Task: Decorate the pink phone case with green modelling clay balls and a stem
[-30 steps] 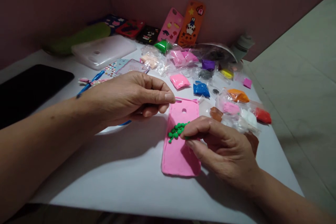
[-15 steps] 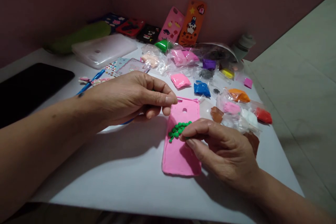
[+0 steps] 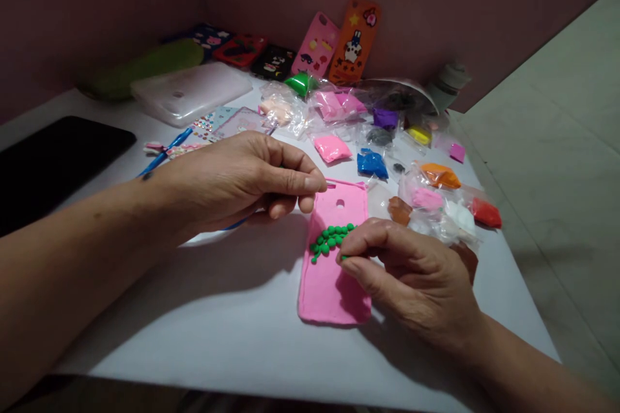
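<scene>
While the white table (image 3: 217, 310) gives you a flat, steady base, let the pink phone case (image 3: 329, 290) lie flat on it. It sits near the front edge between your hands, with the bags of clay (image 3: 372, 164) just beyond.

Your left hand (image 3: 242, 177) is at the case's top left corner, thumb and forefinger closed together. I cannot tell whether they pinch the corner itself or something small.

Your right hand (image 3: 411, 277) sits over the case's right side. Its thumb and forefinger are nipped narrow on a green bit (image 3: 343, 257), right beside the cluster of green balls (image 3: 329, 239) in the middle of the case.

To my eye the work is setting small balls one against another, so a light touch matters. Press the bit down just enough to stick, touching its neighbour, without flattening the ones beside it. Brace the heel of the right hand on the table, and let the left pin the case so it does not slide.
</scene>
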Motion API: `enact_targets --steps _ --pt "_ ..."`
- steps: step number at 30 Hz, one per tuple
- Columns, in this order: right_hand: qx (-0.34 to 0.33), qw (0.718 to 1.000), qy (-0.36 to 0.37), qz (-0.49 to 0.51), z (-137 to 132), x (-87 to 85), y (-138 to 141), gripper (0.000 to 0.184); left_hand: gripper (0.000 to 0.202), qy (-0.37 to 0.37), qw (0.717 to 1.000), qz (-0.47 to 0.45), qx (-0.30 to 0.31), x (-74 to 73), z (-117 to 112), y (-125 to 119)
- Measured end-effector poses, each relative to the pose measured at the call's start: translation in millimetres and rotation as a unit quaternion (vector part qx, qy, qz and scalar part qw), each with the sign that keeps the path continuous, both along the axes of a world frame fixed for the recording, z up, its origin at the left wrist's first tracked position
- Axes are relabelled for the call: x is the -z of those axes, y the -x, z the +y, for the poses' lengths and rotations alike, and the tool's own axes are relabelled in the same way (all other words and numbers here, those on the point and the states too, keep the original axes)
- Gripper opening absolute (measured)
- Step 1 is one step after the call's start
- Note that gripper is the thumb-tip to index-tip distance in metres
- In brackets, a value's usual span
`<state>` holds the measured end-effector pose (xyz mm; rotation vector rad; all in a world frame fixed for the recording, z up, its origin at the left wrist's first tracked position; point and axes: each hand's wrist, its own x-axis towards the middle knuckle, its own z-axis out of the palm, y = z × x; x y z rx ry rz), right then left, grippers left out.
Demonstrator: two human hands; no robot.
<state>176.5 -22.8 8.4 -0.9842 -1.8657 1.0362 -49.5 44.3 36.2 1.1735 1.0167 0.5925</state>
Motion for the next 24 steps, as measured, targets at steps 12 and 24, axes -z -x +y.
enact_targets --steps 12,24 --pt "-0.025 0.998 -0.059 0.023 6.1 0.5 0.8 0.01 0.028 0.05 0.999 -0.002 -0.01 6.4 0.0 2.8" --pt "-0.03 0.996 -0.08 0.017 3.4 6.6 3.9 0.015 0.038 0.013 1.0 -0.008 -0.023 11.3 2.5 1.0"
